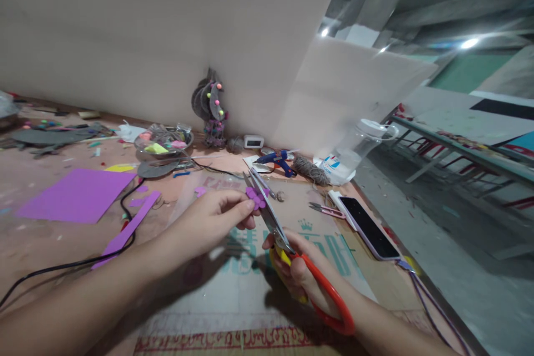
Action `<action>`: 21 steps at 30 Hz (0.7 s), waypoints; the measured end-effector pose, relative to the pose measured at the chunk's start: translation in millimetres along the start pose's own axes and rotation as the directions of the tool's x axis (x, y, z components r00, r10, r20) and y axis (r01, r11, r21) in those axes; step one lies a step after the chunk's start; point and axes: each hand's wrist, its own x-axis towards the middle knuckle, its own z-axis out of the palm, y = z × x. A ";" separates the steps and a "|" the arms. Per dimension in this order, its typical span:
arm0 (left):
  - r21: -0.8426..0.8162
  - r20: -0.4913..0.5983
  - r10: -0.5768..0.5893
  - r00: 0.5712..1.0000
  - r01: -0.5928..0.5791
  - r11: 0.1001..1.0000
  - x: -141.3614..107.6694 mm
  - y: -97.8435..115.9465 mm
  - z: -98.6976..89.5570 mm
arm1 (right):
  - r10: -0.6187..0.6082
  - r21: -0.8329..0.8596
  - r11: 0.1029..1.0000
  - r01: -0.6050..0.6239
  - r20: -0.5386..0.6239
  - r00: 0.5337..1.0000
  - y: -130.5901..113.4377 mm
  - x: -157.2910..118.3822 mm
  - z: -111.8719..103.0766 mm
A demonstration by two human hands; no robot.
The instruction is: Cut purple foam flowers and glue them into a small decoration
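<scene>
Near the centre, my left hand [231, 208] pinches a small purple flower-shaped piece [255, 198] between thumb and fingers. My right hand [302, 267] is wrapped round scissors [331, 303] with red-orange and yellow handles. Their blades are parted a little and point up and away, with the purple piece at them; part of it lies behind a blade. Both hands are above a clear sheet [187, 289] on the table. To the left lie a purple square sheet [77, 194] and a purple strip [129, 228].
Behind the hands are a bowl of coloured pieces [162, 147], a blue glue gun [277, 161], grey yarn [311, 171] and a grey ornament [211, 103]. A phone [369, 228], small snips [327, 210] and a plastic jug [361, 144] are right. A black cable [62, 268] crosses the left side.
</scene>
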 end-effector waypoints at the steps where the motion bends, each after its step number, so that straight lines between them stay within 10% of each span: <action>1: -0.004 -0.005 0.001 1.000 -0.001 1.000 0.3 -0.5 -0.3 | 0.010 0.001 1.000 -0.010 -0.002 1.000 -0.3 0.1 -0.4; 21: 0.029 -0.017 0.008 1.000 -0.008 1.000 3.2 2.8 -7.9 | 0.038 -0.077 0.996 -0.042 -0.055 0.998 -9.5 1.0 -1.7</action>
